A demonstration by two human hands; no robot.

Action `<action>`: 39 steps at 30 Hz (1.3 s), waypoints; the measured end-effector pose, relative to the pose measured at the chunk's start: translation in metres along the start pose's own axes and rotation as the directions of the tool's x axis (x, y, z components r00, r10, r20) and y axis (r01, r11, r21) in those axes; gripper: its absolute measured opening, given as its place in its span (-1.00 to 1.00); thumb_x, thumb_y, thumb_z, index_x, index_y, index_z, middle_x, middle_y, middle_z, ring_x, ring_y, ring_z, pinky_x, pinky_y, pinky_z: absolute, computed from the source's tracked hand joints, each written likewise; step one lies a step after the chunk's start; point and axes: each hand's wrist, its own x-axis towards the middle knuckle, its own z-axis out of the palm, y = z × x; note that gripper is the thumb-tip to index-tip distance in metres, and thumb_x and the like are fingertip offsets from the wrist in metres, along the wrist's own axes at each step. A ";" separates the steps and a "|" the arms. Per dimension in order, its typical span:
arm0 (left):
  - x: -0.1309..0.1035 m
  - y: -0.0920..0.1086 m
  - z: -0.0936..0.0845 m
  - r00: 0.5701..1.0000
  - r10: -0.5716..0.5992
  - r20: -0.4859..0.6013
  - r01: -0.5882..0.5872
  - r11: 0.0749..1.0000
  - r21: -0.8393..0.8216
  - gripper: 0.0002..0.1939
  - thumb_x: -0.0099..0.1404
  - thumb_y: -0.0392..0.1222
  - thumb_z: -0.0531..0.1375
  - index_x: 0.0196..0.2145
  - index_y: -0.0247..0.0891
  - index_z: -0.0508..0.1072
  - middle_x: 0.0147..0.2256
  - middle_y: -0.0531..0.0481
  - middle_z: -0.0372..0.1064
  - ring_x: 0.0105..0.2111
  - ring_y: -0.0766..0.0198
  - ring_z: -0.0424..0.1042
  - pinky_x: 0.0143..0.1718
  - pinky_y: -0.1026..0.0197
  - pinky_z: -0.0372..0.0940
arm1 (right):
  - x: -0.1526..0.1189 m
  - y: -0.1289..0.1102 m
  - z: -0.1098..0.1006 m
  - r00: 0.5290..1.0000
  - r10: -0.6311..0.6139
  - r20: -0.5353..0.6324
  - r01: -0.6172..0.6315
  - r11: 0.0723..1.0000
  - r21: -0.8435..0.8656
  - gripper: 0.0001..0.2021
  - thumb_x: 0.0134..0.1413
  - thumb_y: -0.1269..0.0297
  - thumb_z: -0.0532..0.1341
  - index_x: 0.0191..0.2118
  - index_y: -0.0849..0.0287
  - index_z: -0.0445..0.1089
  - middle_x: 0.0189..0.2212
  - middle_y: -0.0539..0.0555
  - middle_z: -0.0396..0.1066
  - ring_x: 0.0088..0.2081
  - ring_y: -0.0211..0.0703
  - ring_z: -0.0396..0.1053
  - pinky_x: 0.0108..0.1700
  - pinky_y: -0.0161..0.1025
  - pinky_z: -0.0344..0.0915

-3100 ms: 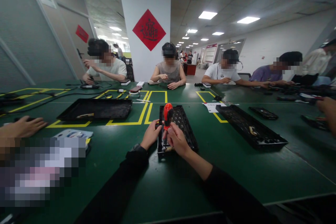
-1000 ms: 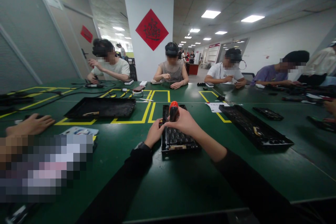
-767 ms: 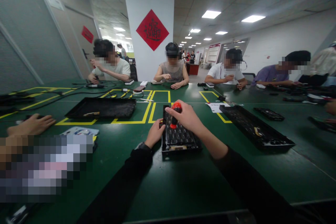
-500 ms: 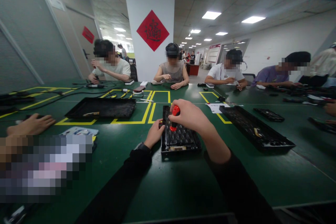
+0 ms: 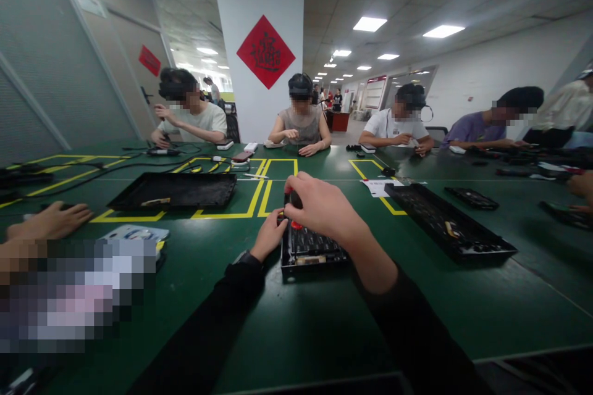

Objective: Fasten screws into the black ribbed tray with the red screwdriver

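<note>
At the near middle of the green surface [image 5: 287,333]: a black tray [image 5: 306,268] is set lengthwise, with a pale strip [image 5: 310,260] lying inside its near end.
Right forearm: it is brought in from the near right, the wrist bent leftward over the tray.
Right hand [image 5: 331,210]: its back is turned up, the fingers curled down; the grip is closed around the red-and-black handle of a screwdriver [image 5: 297,225], held above the tray's left part. The tip is hidden.
Left hand [image 5: 269,236]: it is reached in from the near left and laid against the tray's left wall; how tightly the grip is closed cannot be told. A dark band [image 5: 244,257] is worn at the wrist.
Side trays: a wider tray [image 5: 167,207] is placed to the left, a long tray [image 5: 486,255] to the right.
Writing: black characters are borne by a red diamond [image 5: 265,52] on the pillar [image 5: 227,12], not surely legible; print on the white paper [image 5: 376,189] is too small to be read.
</note>
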 end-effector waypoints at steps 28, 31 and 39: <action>-0.002 0.006 -0.002 1.000 -0.024 0.000 0.024 0.998 -0.053 -0.62 0.18 -0.18 0.09 -0.04 -0.31 0.31 -0.10 -0.17 0.36 -0.11 0.11 0.35 -0.04 0.03 0.22 | 0.005 -0.009 0.002 0.992 0.123 0.026 -0.115 0.970 -0.214 -0.78 0.13 0.18 0.01 -0.24 0.17 0.29 -0.33 0.09 0.40 -0.32 -0.12 0.35 -0.37 -0.26 0.12; -0.001 0.004 -0.001 1.000 0.002 -0.010 -0.002 0.999 -0.042 -0.62 0.19 -0.17 0.07 -0.04 -0.32 0.31 -0.08 -0.18 0.35 -0.09 0.10 0.33 -0.04 0.04 0.21 | 0.002 -0.010 -0.002 0.997 0.077 0.025 -0.070 0.975 -0.213 -0.80 0.07 0.20 0.05 -0.23 0.18 0.28 -0.30 0.11 0.39 -0.32 -0.12 0.35 -0.38 -0.28 0.12; 0.000 0.004 -0.002 1.000 0.009 0.002 -0.009 0.999 -0.032 -0.63 0.20 -0.16 0.06 -0.04 -0.32 0.31 -0.09 -0.18 0.35 -0.11 0.13 0.34 -0.05 0.05 0.22 | -0.001 -0.013 -0.004 0.991 0.124 0.055 -0.108 0.967 -0.232 -0.79 0.09 0.20 0.03 -0.23 0.19 0.28 -0.32 0.12 0.39 -0.32 -0.10 0.36 -0.35 -0.26 0.15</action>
